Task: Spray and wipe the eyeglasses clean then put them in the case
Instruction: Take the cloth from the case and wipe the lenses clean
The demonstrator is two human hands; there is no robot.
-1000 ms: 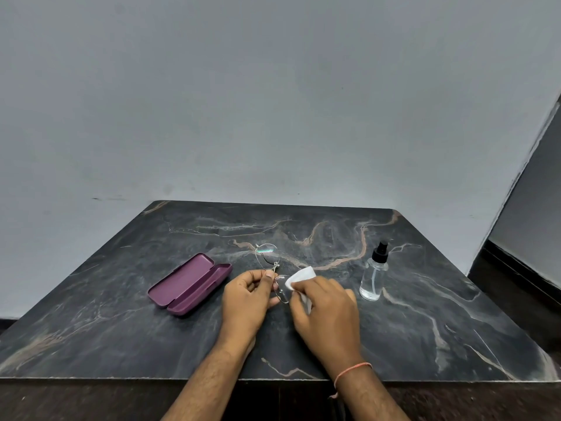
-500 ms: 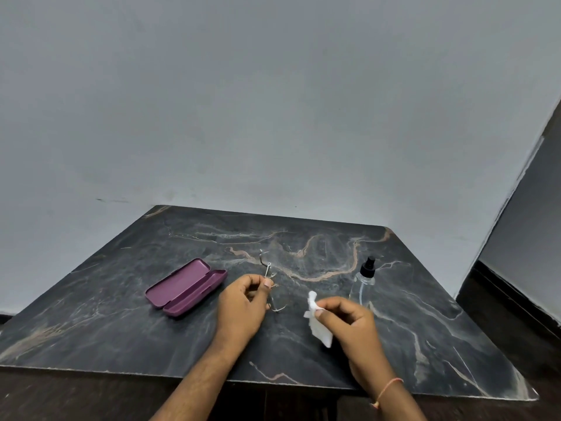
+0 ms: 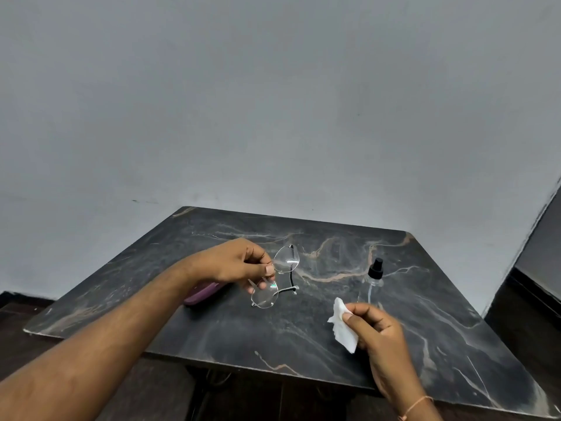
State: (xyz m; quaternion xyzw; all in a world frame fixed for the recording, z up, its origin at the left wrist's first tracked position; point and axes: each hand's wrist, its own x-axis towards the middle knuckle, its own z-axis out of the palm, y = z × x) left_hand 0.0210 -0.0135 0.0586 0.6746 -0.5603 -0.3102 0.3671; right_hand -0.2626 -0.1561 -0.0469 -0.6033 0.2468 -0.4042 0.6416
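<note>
Rimless eyeglasses with thin black temples hang in the air over the dark marble table. My left hand pinches them at the bridge, lenses stacked one above the other. My right hand is lower right, apart from the glasses, and holds a small white wipe between thumb and fingers. The purple case lies on the table, mostly hidden behind my left wrist. A clear spray bottle with a black nozzle stands upright behind my right hand.
A plain grey wall rises right behind the table. The table's near edge runs under my forearms, with dark floor below. A dark wall panel stands at the far right.
My left hand lifted the eyeglasses up and away from me, now covering most of the case. My right hand drew the wipe off the lens, down and to the right.
</note>
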